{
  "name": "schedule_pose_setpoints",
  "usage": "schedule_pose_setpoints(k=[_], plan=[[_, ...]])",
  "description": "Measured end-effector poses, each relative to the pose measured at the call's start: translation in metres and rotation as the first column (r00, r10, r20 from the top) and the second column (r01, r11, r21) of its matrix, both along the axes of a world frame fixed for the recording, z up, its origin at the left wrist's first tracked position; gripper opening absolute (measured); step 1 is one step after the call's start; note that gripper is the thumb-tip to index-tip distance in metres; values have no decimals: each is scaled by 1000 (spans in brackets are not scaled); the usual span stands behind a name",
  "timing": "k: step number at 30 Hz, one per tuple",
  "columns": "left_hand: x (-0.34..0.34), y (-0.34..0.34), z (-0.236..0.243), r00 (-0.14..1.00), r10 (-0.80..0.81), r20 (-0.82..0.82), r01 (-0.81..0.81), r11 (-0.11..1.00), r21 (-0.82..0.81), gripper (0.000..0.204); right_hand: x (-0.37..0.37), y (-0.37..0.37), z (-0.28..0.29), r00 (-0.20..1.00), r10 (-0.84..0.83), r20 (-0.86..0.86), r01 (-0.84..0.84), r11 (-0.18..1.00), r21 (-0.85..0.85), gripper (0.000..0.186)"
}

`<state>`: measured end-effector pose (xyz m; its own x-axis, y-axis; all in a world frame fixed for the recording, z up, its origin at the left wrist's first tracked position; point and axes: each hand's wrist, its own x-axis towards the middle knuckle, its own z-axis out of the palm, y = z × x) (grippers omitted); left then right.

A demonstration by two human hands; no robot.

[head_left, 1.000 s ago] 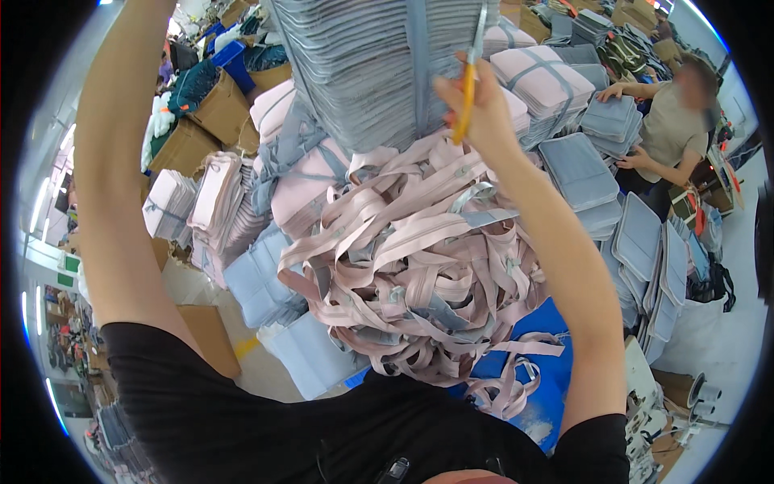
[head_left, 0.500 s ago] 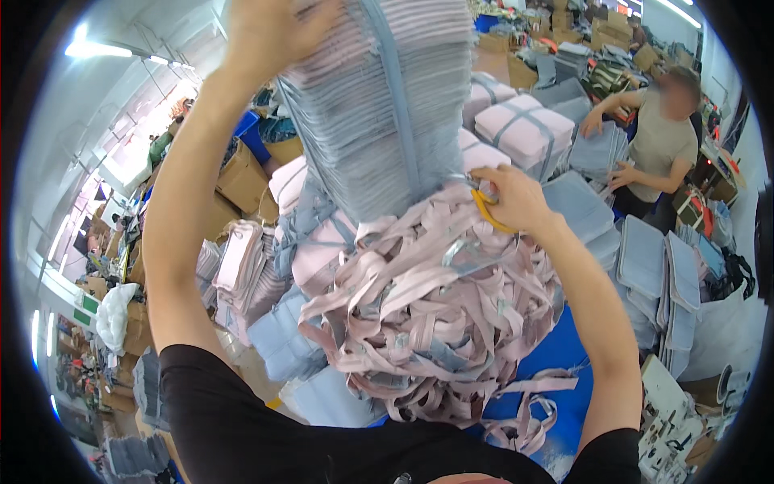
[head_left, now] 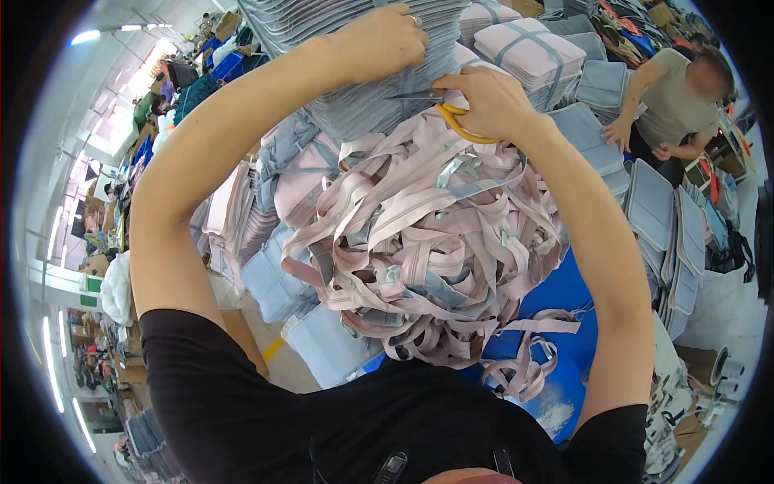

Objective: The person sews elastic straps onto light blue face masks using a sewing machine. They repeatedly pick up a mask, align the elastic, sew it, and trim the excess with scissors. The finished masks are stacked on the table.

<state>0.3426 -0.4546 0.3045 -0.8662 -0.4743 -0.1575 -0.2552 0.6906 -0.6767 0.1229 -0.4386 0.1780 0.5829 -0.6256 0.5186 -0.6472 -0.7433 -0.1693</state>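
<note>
My left hand (head_left: 387, 44) is closed on the side of the tall layered blue-grey stack (head_left: 359, 102), fingers curled against it near a blue-grey tie (head_left: 407, 79). My right hand (head_left: 492, 105) grips scissors with yellow handles (head_left: 451, 123), their blades pointing left across the stack at the tie, below my left hand. Whether the blades are cutting anything I cannot tell. Beneath both hands lies a large tangled heap of pale pink zipper tapes (head_left: 419, 242), with some grey pieces in it, over a blue surface (head_left: 564, 282).
Tied pink bundles (head_left: 528, 56) stand behind. Blue-grey padded stacks (head_left: 649, 210) are at right, beside a co-worker (head_left: 673, 101). More bundles (head_left: 274, 270) and a cardboard box (head_left: 242, 331) are at left, machinery (head_left: 669, 387) at lower right.
My left hand has come rightward onto the stack's face, with the arm now bent. My right hand and scissors have moved up since half a second ago, the blades turning to point left.
</note>
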Motion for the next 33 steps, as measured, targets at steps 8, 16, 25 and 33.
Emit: schedule_pose_setpoints(k=[8, 16, 25, 33], plan=[[81, 73, 13, 508, -493, -707, 50, 836, -547, 31, 10, 54, 17, 999, -41, 9, 38, 964, 262, 52], [162, 67, -74, -459, 530, -713, 77, 824, 562, 28, 116, 97, 12, 732, -244, 637, -682, -263, 683, 58], [191, 46, -80, -231, 459, -858, 144, 888, 436, 22, 199, 83, -9, 484, -589, 647, -873, -376, 310, 59], [237, 86, -20, -511, 205, -835, -71, 958, 279, 19, 102, 150, 12, 558, -311, 770, -778, 127, 615, 32]])
